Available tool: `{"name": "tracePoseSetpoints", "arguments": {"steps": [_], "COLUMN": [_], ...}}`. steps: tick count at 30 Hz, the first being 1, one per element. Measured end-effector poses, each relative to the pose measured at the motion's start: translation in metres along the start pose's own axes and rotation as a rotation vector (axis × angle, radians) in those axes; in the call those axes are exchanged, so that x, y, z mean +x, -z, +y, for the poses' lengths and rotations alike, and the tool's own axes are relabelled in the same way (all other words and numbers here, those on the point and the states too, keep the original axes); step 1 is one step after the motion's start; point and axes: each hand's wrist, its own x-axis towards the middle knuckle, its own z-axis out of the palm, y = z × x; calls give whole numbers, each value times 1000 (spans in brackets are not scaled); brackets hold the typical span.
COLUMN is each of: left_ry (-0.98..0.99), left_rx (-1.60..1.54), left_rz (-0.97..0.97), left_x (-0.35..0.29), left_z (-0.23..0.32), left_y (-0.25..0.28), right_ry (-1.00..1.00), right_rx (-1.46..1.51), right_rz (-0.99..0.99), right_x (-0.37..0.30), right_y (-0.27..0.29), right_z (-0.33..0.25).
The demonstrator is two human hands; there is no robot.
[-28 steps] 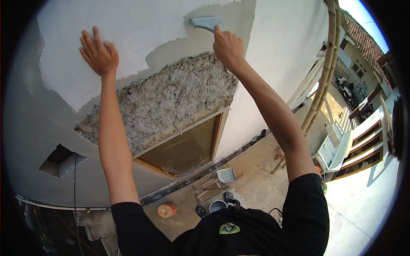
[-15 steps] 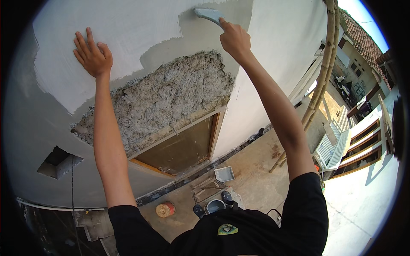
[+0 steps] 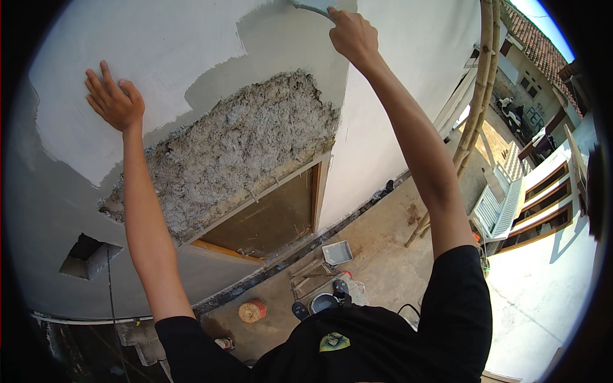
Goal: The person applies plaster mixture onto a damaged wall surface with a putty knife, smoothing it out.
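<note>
My right hand [image 3: 354,38] is closed around a pale blue-grey tool, apparently a paint brush [image 3: 313,6], at the top of the picture. Its far part is cut off by the upper edge; it lies against or close to the grey stretch of wall [image 3: 274,45]. On the left, my left hand [image 3: 118,102] is open, fingers spread, and seems to rest palm-first on the whitish coated part of the wall [image 3: 166,51]. Between my arms runs a rough, broken strip of bare masonry [image 3: 236,140] above a wood-framed window or door opening [image 3: 268,217].
Far below are a bucket [image 3: 324,302] by my feet, a round tub [image 3: 252,311], a tray [image 3: 337,253] and a wooden frame [image 3: 310,276]. Bamboo poles [image 3: 482,83] rise at the right, before a white bench [image 3: 501,201]. A square hole [image 3: 89,256] opens in the wall at left.
My left hand now appears farther left and lower. The brush has shifted up, partly out of the picture, still in my right hand. The wall has slid left in view.
</note>
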Motion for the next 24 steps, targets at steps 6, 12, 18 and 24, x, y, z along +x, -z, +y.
{"name": "tracePoseSetpoints", "arguments": {"steps": [6,12,18,24], "left_ry": [-22,-35,-42,-65], "left_rx": [15,29,39,52], "left_rz": [1,-13,-14,-10], "left_x": [2,-1,-4,0], "left_z": [-1,-4,2,-3], "left_y": [-1,-3,-7,-5], "right_ry": [8,80,66,0], "right_rx": [-69,-68,133,-86], "right_rz": [-386,-267,1,-82], "right_x": [-85,-20,1,-60], "right_y": [-83,-53,-21,-111], "right_z": [29,58,76,88]}}
